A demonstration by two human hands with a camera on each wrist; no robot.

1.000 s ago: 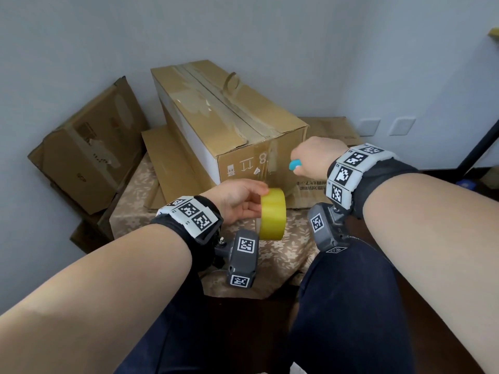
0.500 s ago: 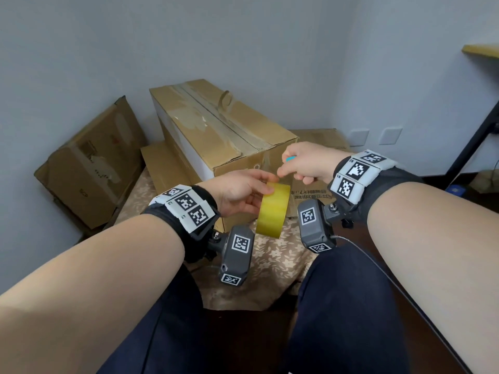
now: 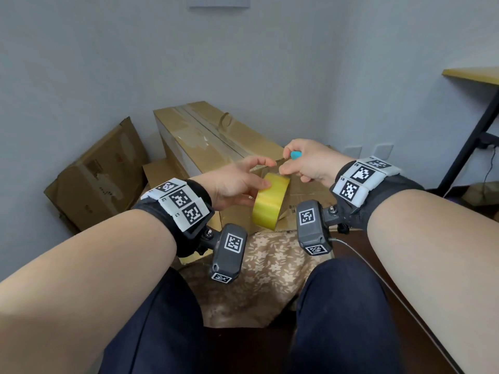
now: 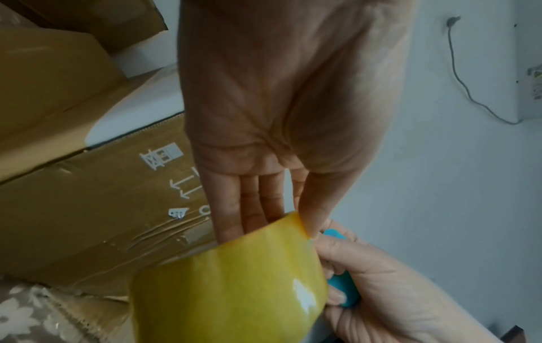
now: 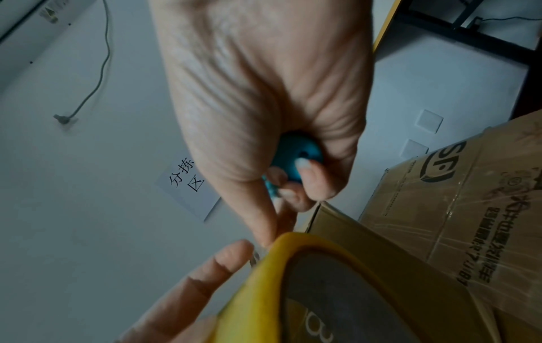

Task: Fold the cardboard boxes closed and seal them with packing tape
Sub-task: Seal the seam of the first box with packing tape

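My left hand (image 3: 237, 182) holds a yellow roll of packing tape (image 3: 270, 203) in front of the long cardboard box (image 3: 216, 141). Its fingers (image 4: 249, 204) reach into the roll (image 4: 234, 278) and its thumb lies on the outside. My right hand (image 3: 307, 163) is curled round a small blue tool (image 3: 295, 155), and its thumb and forefinger touch the roll's upper rim. In the right wrist view the blue tool (image 5: 296, 155) sits in the fist above the roll (image 5: 322, 290). The box's top flaps lie flat with glossy tape along the seam.
A second, dented cardboard box (image 3: 97, 179) leans against the wall on the left. Flat cardboard and a floral cloth (image 3: 270, 265) lie under the long box. A desk (image 3: 472, 74) with a black leg (image 3: 469, 136) stands at the right. My knees are at the bottom.
My right hand left the box's end face and came to the top of the roll. My left hand lifted the roll toward it. The camera tilted upward.
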